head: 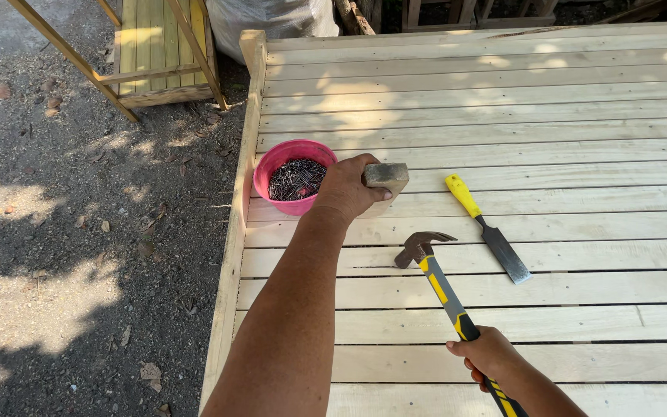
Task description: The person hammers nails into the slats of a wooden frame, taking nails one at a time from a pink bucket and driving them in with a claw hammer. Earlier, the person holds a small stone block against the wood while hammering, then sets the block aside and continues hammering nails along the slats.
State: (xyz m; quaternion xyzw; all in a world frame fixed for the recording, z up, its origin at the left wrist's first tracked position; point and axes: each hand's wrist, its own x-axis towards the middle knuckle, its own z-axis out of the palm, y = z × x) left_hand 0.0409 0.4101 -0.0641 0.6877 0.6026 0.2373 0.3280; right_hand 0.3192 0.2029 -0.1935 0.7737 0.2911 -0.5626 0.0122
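On slatted wooden deck (550,116): left hand (347,189) clamped over small wooden block (387,177), fingers curled round its near end, block resting on boards just beside pink bowl (279,161) full of dark nails (296,179). Right hand (488,354) wrapped tight round yellow-and-black handle of claw hammer (435,279), head lying on or just above a board below the block, cannot tell which. Chisel (488,228) with yellow handle flat on boards to right of both, apart from them; gravel ground (63,232) left of deck edge, wooden frame (160,54) and white sack (272,19) farther off.
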